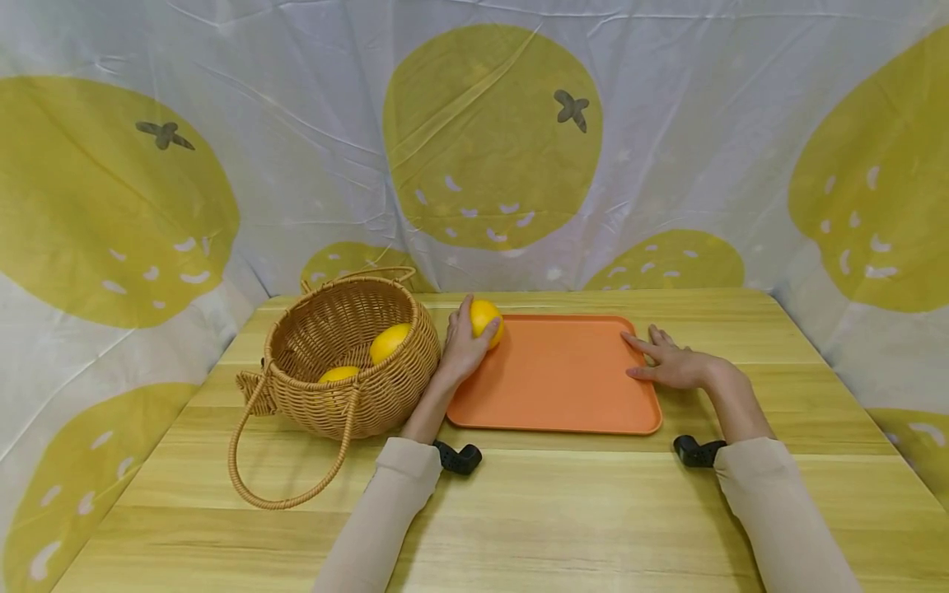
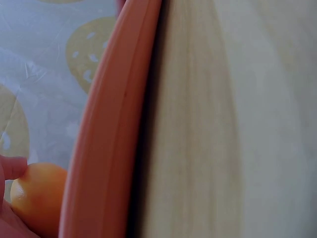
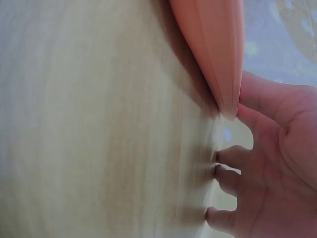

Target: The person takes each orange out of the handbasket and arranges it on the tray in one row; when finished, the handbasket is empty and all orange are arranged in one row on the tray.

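Note:
My left hand [image 1: 465,344] grips a smooth, rounded yellow, lemon-like fruit [image 1: 486,323] at the far left corner of the orange tray [image 1: 556,375]. In the left wrist view, a thumb and part of the palm lie against the fruit [image 2: 39,198], beyond the tray's side wall [image 2: 106,129]. At the tray's right edge is my right hand [image 1: 670,365], with its fingers spread. The right wrist view shows thumb and forefinger at the tray's corner [image 3: 225,94], while the other fingertips [image 3: 220,218] rest on the wooden table.
A round wicker basket [image 1: 400,387] stands left of the tray, beside my left forearm. Two more yellow fruits [image 1: 389,342] lie inside it. One basket handle [image 1: 289,501] hangs down toward the front. A fruit-printed cloth [image 1: 667,148] hangs behind the table [image 1: 593,519].

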The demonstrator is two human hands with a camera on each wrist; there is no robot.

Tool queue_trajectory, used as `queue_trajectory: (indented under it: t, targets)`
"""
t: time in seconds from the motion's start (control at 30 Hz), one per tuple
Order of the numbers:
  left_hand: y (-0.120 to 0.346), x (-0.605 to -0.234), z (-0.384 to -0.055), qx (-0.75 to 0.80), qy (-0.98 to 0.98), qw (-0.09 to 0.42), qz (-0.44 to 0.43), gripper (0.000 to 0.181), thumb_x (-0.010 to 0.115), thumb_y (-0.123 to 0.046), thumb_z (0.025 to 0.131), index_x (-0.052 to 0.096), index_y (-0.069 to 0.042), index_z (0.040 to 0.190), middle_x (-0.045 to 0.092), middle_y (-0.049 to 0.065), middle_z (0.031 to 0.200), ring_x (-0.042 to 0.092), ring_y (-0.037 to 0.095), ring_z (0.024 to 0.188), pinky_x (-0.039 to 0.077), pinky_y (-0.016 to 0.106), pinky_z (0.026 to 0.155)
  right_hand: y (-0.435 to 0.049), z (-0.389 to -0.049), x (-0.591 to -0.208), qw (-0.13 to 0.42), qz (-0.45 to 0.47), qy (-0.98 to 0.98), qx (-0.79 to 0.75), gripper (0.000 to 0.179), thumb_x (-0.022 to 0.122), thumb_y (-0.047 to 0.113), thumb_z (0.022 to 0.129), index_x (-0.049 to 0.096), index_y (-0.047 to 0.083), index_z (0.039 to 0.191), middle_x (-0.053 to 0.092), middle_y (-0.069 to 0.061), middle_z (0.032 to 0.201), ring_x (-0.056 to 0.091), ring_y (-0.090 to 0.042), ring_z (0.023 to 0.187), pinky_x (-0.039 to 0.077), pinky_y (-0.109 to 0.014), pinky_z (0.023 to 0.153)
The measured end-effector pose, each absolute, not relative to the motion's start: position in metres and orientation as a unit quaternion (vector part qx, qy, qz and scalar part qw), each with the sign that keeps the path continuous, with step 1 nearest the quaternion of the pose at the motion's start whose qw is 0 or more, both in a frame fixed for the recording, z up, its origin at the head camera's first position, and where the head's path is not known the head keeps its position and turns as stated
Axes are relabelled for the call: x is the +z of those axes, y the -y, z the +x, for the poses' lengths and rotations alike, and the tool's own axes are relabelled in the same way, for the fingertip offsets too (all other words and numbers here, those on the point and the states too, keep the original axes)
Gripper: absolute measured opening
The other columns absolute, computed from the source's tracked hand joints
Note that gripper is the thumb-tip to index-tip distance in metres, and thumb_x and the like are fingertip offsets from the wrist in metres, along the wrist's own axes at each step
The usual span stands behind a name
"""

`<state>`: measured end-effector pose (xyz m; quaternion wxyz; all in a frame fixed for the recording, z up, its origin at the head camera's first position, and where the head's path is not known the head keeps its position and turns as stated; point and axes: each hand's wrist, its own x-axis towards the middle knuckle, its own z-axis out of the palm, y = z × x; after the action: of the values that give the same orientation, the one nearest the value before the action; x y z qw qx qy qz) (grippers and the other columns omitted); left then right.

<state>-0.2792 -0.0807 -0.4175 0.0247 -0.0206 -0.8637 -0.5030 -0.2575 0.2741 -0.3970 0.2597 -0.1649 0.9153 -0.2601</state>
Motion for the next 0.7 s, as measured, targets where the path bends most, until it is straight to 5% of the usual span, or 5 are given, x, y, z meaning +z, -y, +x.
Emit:
queue_trajectory:
  t: [0.7]
  targets:
    - [0.0804, -0.4167, -0.2789, -0.487, 0.872, 0.044, -0.026, 0.074, 0.058, -0.031, 0.106, 0.02, -0.007, 0.165, 0.022, 0.023, 0.167, 0.026, 0.044, 0.153, 0.024, 0.063, 0.123, -0.2746, -0.2586, -0.3997, 0.259, -0.165, -0.914, -0.267, 0.086, 0.055, 0.045, 0.106, 0.009, 0.004, 0.166, -0.02, -0.04, 0.163, -0.02, -0.059, 0.15, -0.011, -0.08, 0.112]
